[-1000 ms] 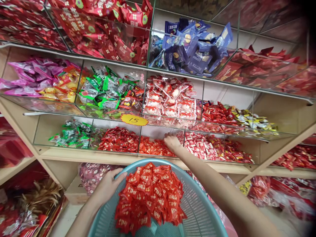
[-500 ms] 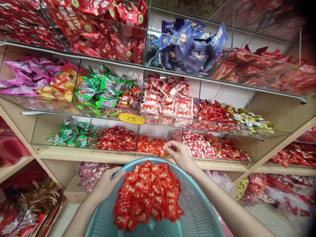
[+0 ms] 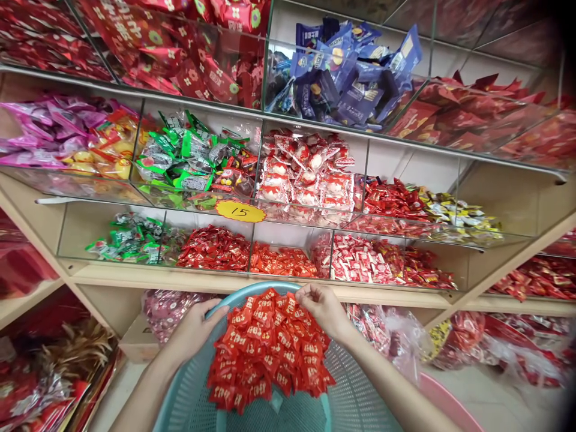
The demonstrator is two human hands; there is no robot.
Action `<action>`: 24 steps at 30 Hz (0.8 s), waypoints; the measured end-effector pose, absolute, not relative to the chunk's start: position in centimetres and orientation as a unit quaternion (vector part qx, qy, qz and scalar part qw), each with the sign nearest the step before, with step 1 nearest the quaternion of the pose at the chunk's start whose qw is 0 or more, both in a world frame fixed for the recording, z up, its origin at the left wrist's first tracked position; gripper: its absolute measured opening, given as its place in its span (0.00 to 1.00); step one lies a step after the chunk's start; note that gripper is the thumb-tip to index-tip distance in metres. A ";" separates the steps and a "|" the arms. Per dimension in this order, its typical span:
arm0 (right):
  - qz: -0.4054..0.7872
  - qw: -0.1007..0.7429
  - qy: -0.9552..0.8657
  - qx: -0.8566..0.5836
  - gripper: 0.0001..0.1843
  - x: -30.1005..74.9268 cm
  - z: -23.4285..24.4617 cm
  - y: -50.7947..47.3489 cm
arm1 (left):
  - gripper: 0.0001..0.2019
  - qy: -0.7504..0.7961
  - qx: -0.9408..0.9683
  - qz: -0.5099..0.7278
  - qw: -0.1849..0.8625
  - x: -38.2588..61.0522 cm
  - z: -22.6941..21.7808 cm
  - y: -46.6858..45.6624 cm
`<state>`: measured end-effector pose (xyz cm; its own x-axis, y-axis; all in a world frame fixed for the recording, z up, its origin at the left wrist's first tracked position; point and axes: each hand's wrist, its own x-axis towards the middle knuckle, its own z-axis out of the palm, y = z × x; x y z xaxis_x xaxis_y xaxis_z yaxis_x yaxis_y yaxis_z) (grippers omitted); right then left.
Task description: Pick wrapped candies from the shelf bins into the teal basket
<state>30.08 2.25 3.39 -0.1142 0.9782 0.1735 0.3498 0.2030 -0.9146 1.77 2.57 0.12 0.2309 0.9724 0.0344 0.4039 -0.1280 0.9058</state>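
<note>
A teal plastic basket (image 3: 360, 366) takes up the lower middle of the view, with a heap of small red candy packets (image 3: 270, 348) printed in gold inside it. My left hand (image 3: 195, 327) grips the basket's left rim, thumb lying on the inner side. At the far right of the heap, over the rim, is my right hand (image 3: 326, 309), its thumb and fingertips pinched together against the red packets. Whether a packet is between those fingertips is hard to make out. Just beyond the basket, a clear bin of similar red packets (image 3: 281, 261) sits on the lowest shelf row.
Clear-fronted shelf bins hold green packets (image 3: 135, 240), red-and-white sweets (image 3: 310, 174) and blue packets (image 3: 351, 78). A yellow price tag (image 3: 240, 210) reads 15. A wooden shelf edge (image 3: 180, 281) runs behind the basket. Bagged goods (image 3: 405, 339) and a pink rim (image 3: 450, 402) are low right.
My right hand has moved from the shelf bin's front edge, where it pinched a red candy packet, back and down to the heap in the basket. My left hand keeps its grip.
</note>
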 end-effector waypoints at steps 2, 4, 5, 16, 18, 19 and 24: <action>0.362 0.421 -0.654 -0.513 0.17 29.9 2.9 2.3 | 0.21 0.518 0.669 0.345 0.406 1.8 0.2 2.5; 0.344 0.421 -0.663 -0.515 0.16 29.8 2.6 2.5 | 0.20 0.526 0.669 0.348 0.393 1.8 0.3 2.5; 0.333 0.421 -0.667 -0.517 0.15 29.7 2.5 2.7 | 0.20 0.531 0.667 0.351 0.386 1.8 0.3 2.5; 0.288 0.381 -0.709 -0.518 0.13 29.8 2.7 3.2 | 0.19 0.539 0.671 0.348 0.371 1.7 0.1 2.6; 0.276 0.375 -0.714 -0.522 0.12 29.8 2.6 3.0 | 0.19 0.537 0.672 0.346 0.374 1.7 0.0 2.6; 0.271 0.374 -0.715 -0.525 0.11 29.8 2.5 2.8 | 0.19 0.537 0.673 0.346 0.374 1.6 0.0 2.6; 0.262 0.379 -0.710 -0.532 0.11 29.6 1.7 2.6 | 0.20 0.543 0.667 0.348 0.374 1.7 0.1 2.5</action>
<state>29.57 2.57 1.73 -0.1459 0.9546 0.2597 0.5564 0.2962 -0.7764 1.67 2.51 0.11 0.1690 0.9840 0.0572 0.4633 -0.1305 0.8765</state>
